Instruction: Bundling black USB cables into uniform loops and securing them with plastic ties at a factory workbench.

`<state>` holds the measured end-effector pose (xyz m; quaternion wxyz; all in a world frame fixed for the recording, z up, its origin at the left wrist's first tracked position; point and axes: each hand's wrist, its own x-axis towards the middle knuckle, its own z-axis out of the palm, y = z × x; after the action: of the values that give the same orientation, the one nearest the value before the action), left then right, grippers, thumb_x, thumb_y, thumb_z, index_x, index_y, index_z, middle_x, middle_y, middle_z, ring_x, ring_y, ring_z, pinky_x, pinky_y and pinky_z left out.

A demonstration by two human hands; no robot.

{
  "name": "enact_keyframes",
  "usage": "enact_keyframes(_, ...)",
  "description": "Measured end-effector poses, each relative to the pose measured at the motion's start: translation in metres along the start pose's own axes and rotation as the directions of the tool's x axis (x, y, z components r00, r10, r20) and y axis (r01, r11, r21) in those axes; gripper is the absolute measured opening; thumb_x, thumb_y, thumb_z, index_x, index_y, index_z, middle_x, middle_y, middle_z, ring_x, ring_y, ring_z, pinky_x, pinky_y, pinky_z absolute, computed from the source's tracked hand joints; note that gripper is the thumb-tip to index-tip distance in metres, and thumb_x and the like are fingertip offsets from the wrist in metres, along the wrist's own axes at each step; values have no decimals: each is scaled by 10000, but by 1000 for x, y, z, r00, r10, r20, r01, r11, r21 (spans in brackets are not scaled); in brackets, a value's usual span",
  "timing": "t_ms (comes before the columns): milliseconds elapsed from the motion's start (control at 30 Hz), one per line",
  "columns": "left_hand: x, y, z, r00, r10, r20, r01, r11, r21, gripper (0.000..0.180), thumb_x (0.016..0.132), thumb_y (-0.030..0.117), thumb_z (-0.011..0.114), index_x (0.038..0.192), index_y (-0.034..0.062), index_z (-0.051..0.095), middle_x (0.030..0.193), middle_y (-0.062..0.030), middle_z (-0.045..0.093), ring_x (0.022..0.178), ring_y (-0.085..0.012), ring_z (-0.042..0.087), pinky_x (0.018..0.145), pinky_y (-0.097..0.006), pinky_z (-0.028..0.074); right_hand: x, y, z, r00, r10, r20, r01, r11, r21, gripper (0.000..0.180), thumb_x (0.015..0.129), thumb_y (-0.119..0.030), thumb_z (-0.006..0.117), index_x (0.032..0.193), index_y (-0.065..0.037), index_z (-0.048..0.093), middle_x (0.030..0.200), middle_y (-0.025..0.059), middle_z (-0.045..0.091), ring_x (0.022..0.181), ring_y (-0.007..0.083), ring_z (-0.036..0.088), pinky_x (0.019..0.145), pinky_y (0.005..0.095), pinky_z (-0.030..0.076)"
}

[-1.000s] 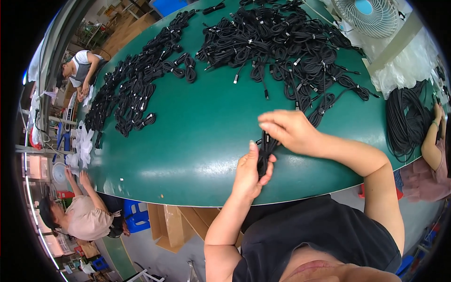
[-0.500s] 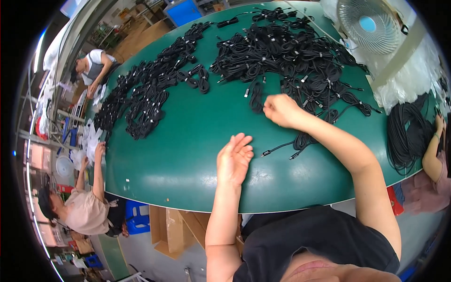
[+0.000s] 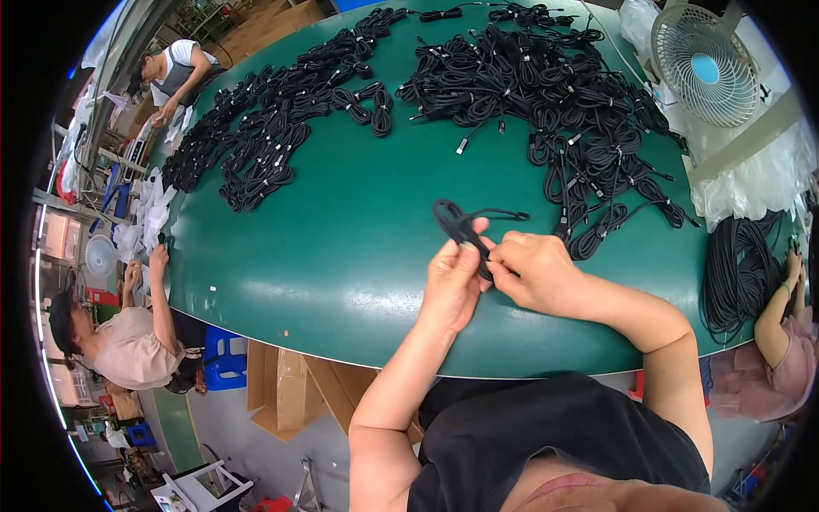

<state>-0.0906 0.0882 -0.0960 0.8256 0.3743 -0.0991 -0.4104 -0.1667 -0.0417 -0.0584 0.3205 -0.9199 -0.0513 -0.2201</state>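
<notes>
Looped black cable (image 3: pixel 456 224), held above the near part of the green table (image 3: pixel 358 230), one thin end extending rightward. The left hand (image 3: pixel 454 286) grips the loops between thumb and fingers. The right hand (image 3: pixel 537 271) has bent fingers with their tips against the bundle's lower part; whether they pinch it cannot be told. Beyond lie a large cable pile (image 3: pixel 512 77) and, to its left, a long cable row (image 3: pixel 281 111). At right stand a fan (image 3: pixel 705 66) and a thick black coil (image 3: pixel 738 277).
</notes>
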Motion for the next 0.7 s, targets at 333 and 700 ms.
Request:
enact_keyframes(333, 3, 4, -14, 998, 70, 8, -70, 997, -10, 439, 917, 326, 466, 1236, 26, 435, 918, -39, 581, 696, -98, 517, 567, -234, 392, -3, -2, 2, 997, 76, 22, -73, 992, -105, 97, 686, -67, 632, 695, -35, 541, 637, 85, 544, 549, 264, 564, 468, 367, 433)
enact_keyframes(700, -3, -4, -4, 996, -52, 67, 36, 974, 222, 465, 908, 355, 473, 1224, 14, 458, 981, -40, 587, 815, -104, 545, 706, -237, 453, 5, 8, -13, 975, 178, -130, -130, 941, 313, 57, 766, -36, 610, 758, 20, 598, 657, 86, 576, 518, 124, 546, 459, 256, 424)
